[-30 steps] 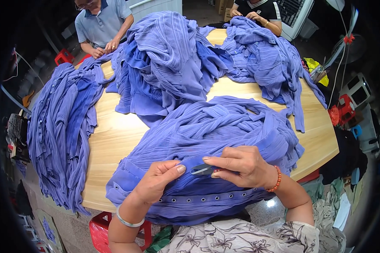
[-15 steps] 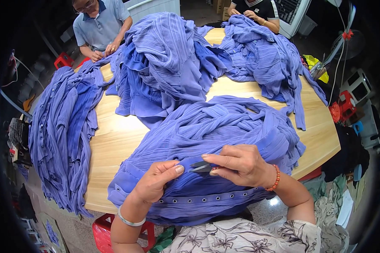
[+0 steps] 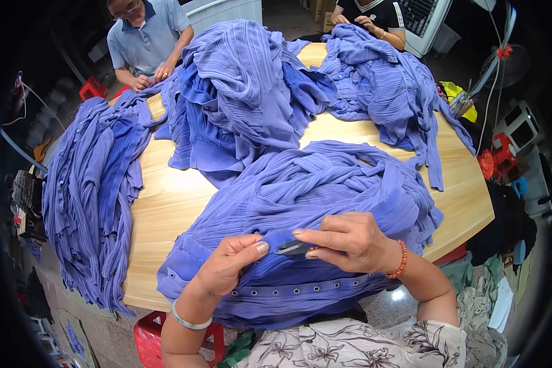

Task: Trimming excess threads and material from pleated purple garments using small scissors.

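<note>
A heap of ribbed purple-blue garments (image 3: 325, 184) lies before me at the table's near edge. My left hand (image 3: 230, 260) pinches the edge of a smooth purple band on this heap between thumb and fingers. Small dark thread snips (image 3: 292, 247) sit in my right hand (image 3: 349, 242), their blades directed left at the band close to my left thumb. Thumb and forefinger of the right hand also meet the band's fabric. Below both hands runs a strip with a row of dark-rimmed eyelets (image 3: 296, 291).
More purple garments are piled at the table's (image 3: 165, 202) middle (image 3: 239, 80), left (image 3: 92, 196) and right (image 3: 374, 80). Two people work across the table, one in a light blue shirt (image 3: 144, 46), one in black (image 3: 380, 15). A red stool (image 3: 150, 343) stands by my left arm.
The snips' blades look slightly turned against the band. Both hands have otherwise stayed in nearly the same place.
</note>
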The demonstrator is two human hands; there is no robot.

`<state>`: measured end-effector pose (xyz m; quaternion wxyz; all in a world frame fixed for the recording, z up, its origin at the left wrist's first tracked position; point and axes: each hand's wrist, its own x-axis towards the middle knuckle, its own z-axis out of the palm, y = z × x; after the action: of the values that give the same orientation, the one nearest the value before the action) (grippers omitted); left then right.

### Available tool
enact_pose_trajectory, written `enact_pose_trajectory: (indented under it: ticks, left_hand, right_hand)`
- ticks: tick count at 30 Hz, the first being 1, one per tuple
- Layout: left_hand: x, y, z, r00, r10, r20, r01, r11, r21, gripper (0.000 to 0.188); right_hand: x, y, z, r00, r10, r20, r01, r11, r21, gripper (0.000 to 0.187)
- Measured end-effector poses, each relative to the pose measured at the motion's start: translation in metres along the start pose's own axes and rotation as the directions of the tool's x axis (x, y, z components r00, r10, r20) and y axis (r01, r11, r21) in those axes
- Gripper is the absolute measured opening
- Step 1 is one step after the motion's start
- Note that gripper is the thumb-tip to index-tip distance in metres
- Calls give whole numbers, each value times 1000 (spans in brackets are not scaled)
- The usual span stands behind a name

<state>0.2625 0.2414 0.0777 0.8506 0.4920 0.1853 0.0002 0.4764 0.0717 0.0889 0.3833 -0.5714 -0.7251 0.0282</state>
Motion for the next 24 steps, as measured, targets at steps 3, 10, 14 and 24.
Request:
enact_pose_trajectory:
  ticks: [3,10,14,24]
  left_hand:
    - [0,0,0,1000,7,11,-7,1000,5,23]
    - [1,3,-1,1000,7,-9,-7,1000,1,23]
    - [3,4,0,1000,-21,-12,21,1000,-8,23]
    - [1,-6,-2,997,4,-74,1,998,67,20]
  right_hand:
    - [0,2,3,1000,-21,-12,21,1000,-6,45]
    - [1,5,0,1000,-5,-20,5,1000,-5,43]
    - [3,2,-7,1000,22,5,-22,1000,-3,42]
    - [1,-6,6,983,179,-29,-173,972,161,47]
